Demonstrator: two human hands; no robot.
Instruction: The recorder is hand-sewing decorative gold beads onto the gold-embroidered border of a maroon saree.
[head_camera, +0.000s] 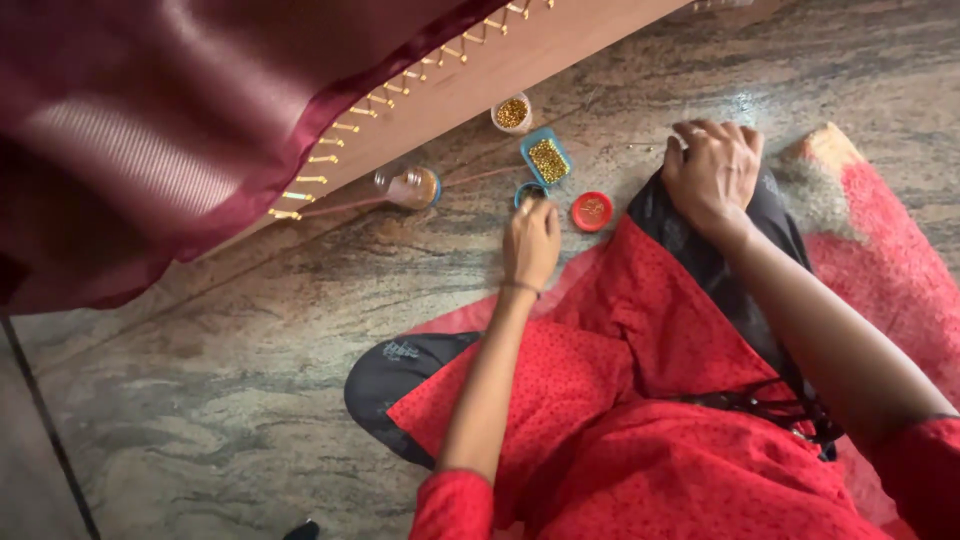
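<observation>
The red dotted cloth garment (640, 430) is lying nearest. The left hand (531, 243) is reaching forward, fingertips pinched over the small blue round cap (527, 190) just ahead; contents indiscernible. The right hand (712, 172) is resting half-curled on the dark-clad knee (700, 250), farther off.

— You get soft, even daylight here; nothing is dim, and the stone floor (200, 380) shows its veins clearly; do you see any glare?

— Only one pale sheen on the floor near your right hand (712, 175); the maroon cloth (150, 120) carries a broad satin shine and sits so close to your camera that it blurs.

— And shadows?

— Faint ones; your left hand (531, 243) throws a soft shadow beside the small dishes (548, 160); the wooden frame (520, 60) darkens the floor just beneath it; detail softens slightly toward the corners.
</observation>
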